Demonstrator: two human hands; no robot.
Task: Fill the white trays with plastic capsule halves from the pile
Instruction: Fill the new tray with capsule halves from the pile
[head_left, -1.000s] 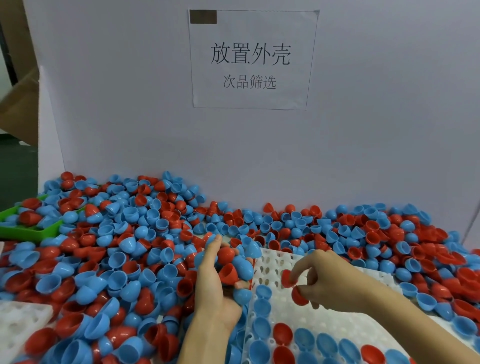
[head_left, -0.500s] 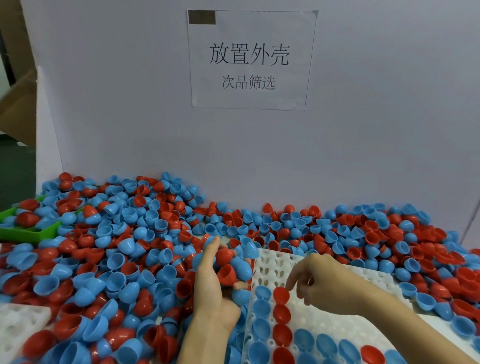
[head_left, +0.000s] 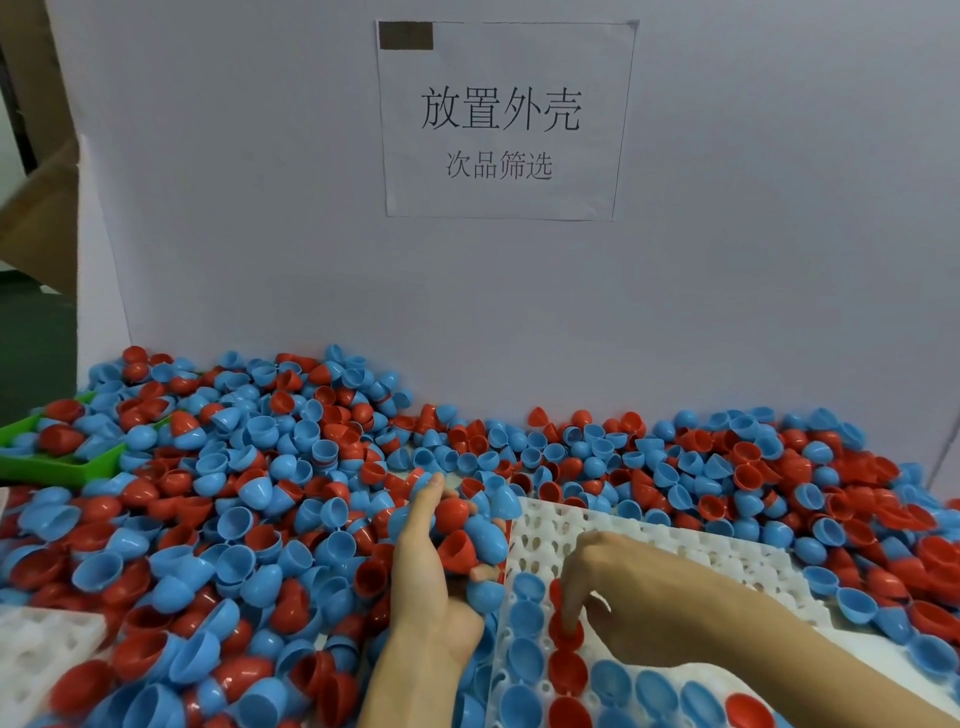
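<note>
Head view: right hand (head_left: 618, 587) on red capsule half (head_left: 565, 631)

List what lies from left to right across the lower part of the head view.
Spare white tray → loose pile of capsule halves → left hand cupping a handful of halves → right hand pressing a red half into the white tray → more loose halves.

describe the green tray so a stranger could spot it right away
Start at the white backboard and follow the capsule pile to its far left edge. There a flat green tray juts out, half buried under red and blue halves. It is the only green thing; the other trays are white.
</note>
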